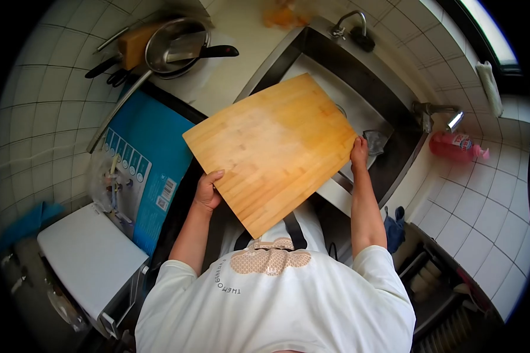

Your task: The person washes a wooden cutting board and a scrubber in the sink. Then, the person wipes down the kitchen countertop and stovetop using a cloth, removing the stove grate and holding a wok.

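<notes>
A large wooden cutting board (pixel 271 150) is held up in front of my body, turned at an angle, partly over the sink (pixel 403 144). My left hand (pixel 208 188) grips its near left edge, with the thumb on top. On the right, my right hand (pixel 359 153) holds the right corner of the board, thumb on the upper face. The fingers of both hands are mostly hidden beneath the wood. A grey cloth or scourer (pixel 375 143) lies in the sink beside my right hand.
A pan (pixel 159 50) with a cleaver (pixel 185 48) across it stands at the upper left, near a knife block (pixel 136 46). Faucets (pixel 365 41) rise behind the sink. A pink bottle (pixel 453 146) is at right, a blue box (pixel 153 188) at left.
</notes>
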`<control>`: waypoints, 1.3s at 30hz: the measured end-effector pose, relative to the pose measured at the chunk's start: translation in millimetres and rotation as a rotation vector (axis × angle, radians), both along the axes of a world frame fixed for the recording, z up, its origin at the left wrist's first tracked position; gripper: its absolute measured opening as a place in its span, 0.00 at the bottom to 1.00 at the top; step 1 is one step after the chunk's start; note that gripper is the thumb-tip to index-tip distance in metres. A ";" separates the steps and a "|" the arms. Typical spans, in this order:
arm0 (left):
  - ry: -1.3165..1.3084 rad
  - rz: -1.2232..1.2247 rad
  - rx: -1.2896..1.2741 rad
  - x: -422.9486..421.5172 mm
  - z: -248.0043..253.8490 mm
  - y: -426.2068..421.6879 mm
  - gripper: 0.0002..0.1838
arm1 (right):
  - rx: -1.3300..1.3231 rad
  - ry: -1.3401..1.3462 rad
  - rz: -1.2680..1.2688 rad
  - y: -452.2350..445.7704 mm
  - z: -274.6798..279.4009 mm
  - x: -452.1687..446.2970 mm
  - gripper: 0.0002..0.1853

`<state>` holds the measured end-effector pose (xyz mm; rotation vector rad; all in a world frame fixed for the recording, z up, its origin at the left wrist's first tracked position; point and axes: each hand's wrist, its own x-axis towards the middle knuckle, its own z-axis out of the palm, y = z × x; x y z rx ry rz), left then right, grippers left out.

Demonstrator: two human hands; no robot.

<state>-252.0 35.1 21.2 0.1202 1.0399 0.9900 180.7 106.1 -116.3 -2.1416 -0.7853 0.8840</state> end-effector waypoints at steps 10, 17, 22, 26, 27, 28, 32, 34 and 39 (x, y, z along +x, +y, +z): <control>0.100 0.087 0.019 25.5 18.0 -19.5 0.26 | 0.120 -0.015 -0.024 0.0 -14.4 -0.2 0.18; 0.045 0.142 0.015 28.0 16.4 -17.1 0.24 | 0.135 -0.095 0.019 1.0 -9.5 -0.1 0.18; 0.028 0.143 0.042 27.1 13.4 -17.8 0.24 | 0.138 -0.088 0.022 1.0 -5.8 -0.7 0.19; 0.090 0.118 0.092 24.5 17.5 -14.6 0.21 | 0.137 -0.038 0.045 -1.6 -30.6 12.9 0.17; 0.101 0.082 0.121 22.9 20.8 -12.9 0.20 | 0.145 0.060 0.037 -1.2 -29.6 12.0 0.16; 0.104 0.088 0.124 21.6 24.7 -11.4 0.20 | 0.149 0.063 0.043 -1.6 -28.9 9.8 0.16; 0.163 0.086 0.141 6.8 35.9 -6.7 0.20 | 0.253 0.225 -0.108 -5.8 -18.3 -4.0 0.15; 0.182 0.042 0.202 -5.1 36.4 -3.1 0.24 | 0.276 0.245 -0.127 -7.0 -6.6 -11.8 0.14; 0.221 0.125 0.213 -28.3 36.2 9.6 0.23 | 0.370 0.361 -0.187 5.1 18.7 -37.7 0.11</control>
